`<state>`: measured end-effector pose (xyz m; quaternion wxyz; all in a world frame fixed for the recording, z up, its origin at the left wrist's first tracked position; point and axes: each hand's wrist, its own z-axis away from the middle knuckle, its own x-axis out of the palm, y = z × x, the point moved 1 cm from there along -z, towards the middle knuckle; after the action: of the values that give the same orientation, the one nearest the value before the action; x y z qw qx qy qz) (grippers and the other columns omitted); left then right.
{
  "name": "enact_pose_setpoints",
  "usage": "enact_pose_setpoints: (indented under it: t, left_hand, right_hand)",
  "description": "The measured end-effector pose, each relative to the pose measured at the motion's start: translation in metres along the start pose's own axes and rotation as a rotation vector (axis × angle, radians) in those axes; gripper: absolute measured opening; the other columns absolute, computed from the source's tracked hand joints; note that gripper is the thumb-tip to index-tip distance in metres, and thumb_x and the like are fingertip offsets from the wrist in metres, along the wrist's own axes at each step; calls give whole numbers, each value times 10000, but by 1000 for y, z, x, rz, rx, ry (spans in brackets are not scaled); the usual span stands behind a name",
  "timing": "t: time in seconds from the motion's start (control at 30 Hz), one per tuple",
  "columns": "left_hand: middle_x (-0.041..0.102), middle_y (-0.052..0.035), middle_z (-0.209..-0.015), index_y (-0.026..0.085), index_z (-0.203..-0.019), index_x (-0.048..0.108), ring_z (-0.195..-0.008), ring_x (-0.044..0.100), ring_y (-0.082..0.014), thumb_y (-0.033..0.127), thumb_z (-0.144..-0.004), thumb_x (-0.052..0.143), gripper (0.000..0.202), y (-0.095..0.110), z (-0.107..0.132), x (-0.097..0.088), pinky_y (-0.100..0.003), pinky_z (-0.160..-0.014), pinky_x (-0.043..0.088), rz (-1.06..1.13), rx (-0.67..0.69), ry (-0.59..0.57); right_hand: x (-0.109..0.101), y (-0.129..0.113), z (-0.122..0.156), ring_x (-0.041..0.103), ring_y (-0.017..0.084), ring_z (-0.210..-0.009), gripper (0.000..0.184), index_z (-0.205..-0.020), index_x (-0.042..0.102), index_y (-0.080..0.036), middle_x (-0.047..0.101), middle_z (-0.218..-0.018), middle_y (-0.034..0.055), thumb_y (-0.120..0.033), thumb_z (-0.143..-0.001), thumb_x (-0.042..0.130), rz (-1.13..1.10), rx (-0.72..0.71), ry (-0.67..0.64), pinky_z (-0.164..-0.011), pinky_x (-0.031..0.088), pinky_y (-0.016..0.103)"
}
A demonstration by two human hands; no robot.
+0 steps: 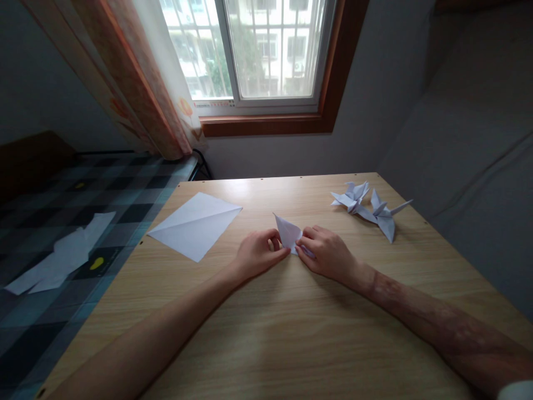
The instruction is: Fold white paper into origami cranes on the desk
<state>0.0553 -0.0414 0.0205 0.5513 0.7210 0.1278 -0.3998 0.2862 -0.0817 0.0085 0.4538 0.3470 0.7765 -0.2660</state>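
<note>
Between my hands, near the middle of the table, is a small piece of folded white paper (287,230) with one pointed flap standing up. My left hand (260,251) pinches its left lower edge between thumb and fingers. On the other side, my right hand (325,248) is closed over the right part of the paper, its fingers hiding much of that side. A flat white paper square (197,226) with a diagonal crease lies to the left of my hands. Folded paper cranes (383,214) rest together at the table's back right.
The wooden table (266,333) stands below a window (270,53) with a curtain (137,78) to its left. On the left, white paper scraps (62,255) lie on a checked bed (137,172). A wall (466,183) runs along the table's right side.
</note>
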Motion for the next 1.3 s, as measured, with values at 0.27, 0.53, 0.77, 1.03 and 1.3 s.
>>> enact_pose_setpoints:
  t: [0.27,0.53,0.77,1.03,1.3]
  left_hand:
    - [778,-7,-878,221,-936,811,-737,646,-155,304,-944,789,87,-14,-7,3,-283,-702,452,43,161,122]
    - [772,-31,-908,205,-957,808,-783,658,-167,225,-955,739,72,-14,-8,4,-291,-719,460,19,162,140]
    - [759,-23,-884,207,-930,776,-797,666,-177,209,-900,746,43,-10,-7,5,-291,-722,459,-16,88,162]
    - [745,-11,-848,222,-897,758,-798,666,-198,229,-886,741,22,-1,-5,4,-316,-753,448,-97,17,169]
    - [758,8,-829,222,-967,724,-770,681,-195,231,-925,706,47,-1,-6,7,-336,-790,438,-113,-14,196]
  right_hand:
    - [0,5,0,640,270,-967,130,-951,770,-203,718,-983,93,-233,-1039,679,-128,-15,14,-854,495,400]
    - [1,7,1,637,288,-991,140,-1130,765,-193,729,-1038,104,-268,-1023,714,-114,-43,-11,-896,490,421]
    - [-1,6,1,629,289,-1019,298,-1339,765,-231,714,-1084,106,-274,-1057,681,-113,-69,-59,-898,513,421]
    - [-3,3,-1,616,298,-1049,427,-1490,698,-230,698,-1132,123,-258,-1067,649,-112,-78,-98,-895,542,430]
    - [-2,4,0,613,303,-1065,455,-1508,691,-224,686,-1160,130,-236,-1055,650,-88,-93,-127,-923,549,444]
